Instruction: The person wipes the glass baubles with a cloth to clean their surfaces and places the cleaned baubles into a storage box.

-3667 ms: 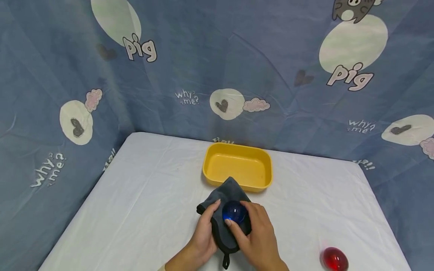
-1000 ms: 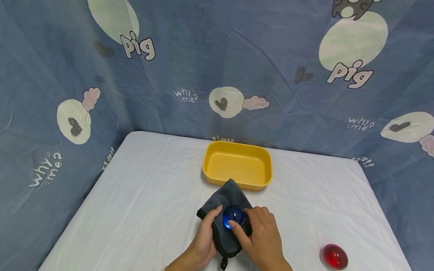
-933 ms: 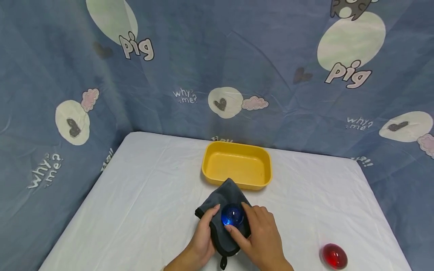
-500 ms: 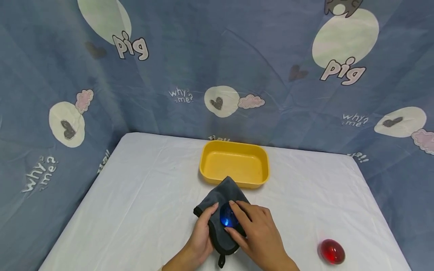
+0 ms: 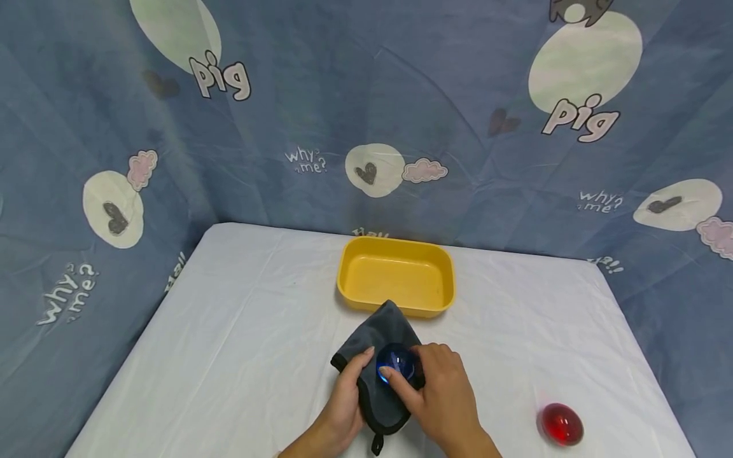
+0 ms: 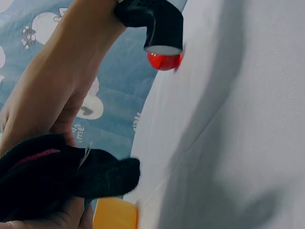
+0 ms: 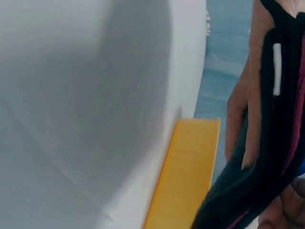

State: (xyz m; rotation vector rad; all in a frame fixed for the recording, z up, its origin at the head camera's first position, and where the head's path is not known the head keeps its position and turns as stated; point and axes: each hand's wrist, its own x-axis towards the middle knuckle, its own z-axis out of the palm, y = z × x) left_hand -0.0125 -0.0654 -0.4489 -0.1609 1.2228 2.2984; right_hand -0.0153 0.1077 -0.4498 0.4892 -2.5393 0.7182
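Observation:
A clear dark-blue ball (image 5: 396,356) rests on a folded grey cloth (image 5: 382,327) with black edging and a small hanging loop. My left hand (image 5: 342,407) grips the cloth from the left, thumb on top; in the right wrist view its long fingers (image 7: 254,100) support the cloth (image 7: 228,179) from beneath. From the right, my right hand (image 5: 445,397) pinches the ball, its thumb across the near side and the other fingers curled at the right. Cloth and ball are held above the table.
Just beyond the cloth, a yellow rectangular tray (image 5: 395,280) stands on the white-covered table (image 5: 258,356). A clear red ball (image 5: 562,424) lies on the table to the right. Patterned blue fabric (image 5: 275,127) hangs behind and at the sides.
Half a second ago my right fingers lay over the ball's upper right; now they are curled at its right side and the thumb has slid up across it. My left hand keeps its grip.

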